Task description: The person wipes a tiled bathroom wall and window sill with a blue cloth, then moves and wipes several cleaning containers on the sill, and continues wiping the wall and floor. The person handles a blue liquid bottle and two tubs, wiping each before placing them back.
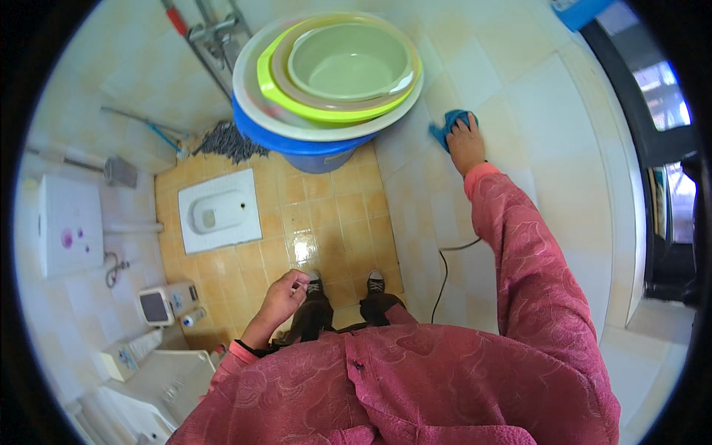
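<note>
My right hand [466, 143] presses a crumpled blue-green cloth [445, 131] flat against the tiled wall [517, 139], to the right of a stack of basins. My left hand [289, 290] hangs low in front of my body with its fingers curled; whether anything lies between them cannot be made out. The stack has a light green basin [356, 61] on top, a bright yellow-green basin [271, 92] below it, and a wide white basin [250, 119] under that. A blue tub [320, 161] stands beneath them all.
A squat toilet [222, 214] is set in the yellow tiled floor [356, 228]. A grey mop head [231, 143] lies by the far wall. At left are a white cistern [72, 228], a waste bin [167, 305] and a washbasin [167, 384]. A dark cable [443, 278] runs along the right wall.
</note>
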Demonstrator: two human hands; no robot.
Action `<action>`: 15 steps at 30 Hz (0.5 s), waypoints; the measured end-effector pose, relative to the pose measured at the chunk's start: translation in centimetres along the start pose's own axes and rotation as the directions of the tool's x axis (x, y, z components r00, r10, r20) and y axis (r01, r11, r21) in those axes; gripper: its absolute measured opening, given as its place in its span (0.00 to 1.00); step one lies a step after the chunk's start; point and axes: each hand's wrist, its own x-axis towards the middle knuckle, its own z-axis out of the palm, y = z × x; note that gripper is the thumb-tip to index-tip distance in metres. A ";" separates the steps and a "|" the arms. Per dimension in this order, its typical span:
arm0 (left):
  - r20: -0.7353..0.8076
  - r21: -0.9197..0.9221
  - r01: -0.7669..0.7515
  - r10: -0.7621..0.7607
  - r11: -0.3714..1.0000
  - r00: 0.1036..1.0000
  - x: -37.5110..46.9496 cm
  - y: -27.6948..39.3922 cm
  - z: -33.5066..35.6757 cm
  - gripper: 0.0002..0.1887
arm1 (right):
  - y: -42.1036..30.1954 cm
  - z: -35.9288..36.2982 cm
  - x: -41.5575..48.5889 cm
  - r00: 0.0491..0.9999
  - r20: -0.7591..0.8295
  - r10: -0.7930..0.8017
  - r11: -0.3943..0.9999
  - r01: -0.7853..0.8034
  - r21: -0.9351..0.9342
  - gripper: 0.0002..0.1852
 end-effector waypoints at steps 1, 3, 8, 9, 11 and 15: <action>-0.015 0.029 0.000 0.000 1.000 1.000 0.6 0.7 -0.9 0.09 | 0.2 -0.8 -1.1 1.000 0.001 0.004 1.000 -0.004 -0.007 0.11; -0.002 0.049 -0.005 0.005 0.999 1.000 1.4 1.5 -2.4 0.09 | -2.5 -2.6 -6.9 0.992 0.120 -0.039 0.998 0.045 -0.046 0.12; 0.034 0.003 0.002 -0.003 1.000 0.999 0.5 0.1 -4.3 0.10 | -13.6 -7.0 -30.9 0.361 0.758 -0.544 0.836 0.315 0.450 0.18; 0.064 -0.007 0.007 -0.007 1.000 0.998 0.3 -0.3 -4.5 0.10 | -14.1 -7.5 -33.1 0.426 0.727 -0.539 0.842 0.278 0.462 0.18; 0.141 -0.013 0.060 -0.057 0.998 0.988 0.4 -1.0 -4.7 0.09 | -13.6 -9.4 -33.5 0.495 0.731 -0.470 0.879 0.188 0.438 0.18; 0.249 0.003 0.057 -0.056 0.998 0.967 2.4 0.3 -5.0 0.10 | -3.3 -14.2 -19.6 0.932 0.361 0.034 0.981 -0.101 0.168 0.15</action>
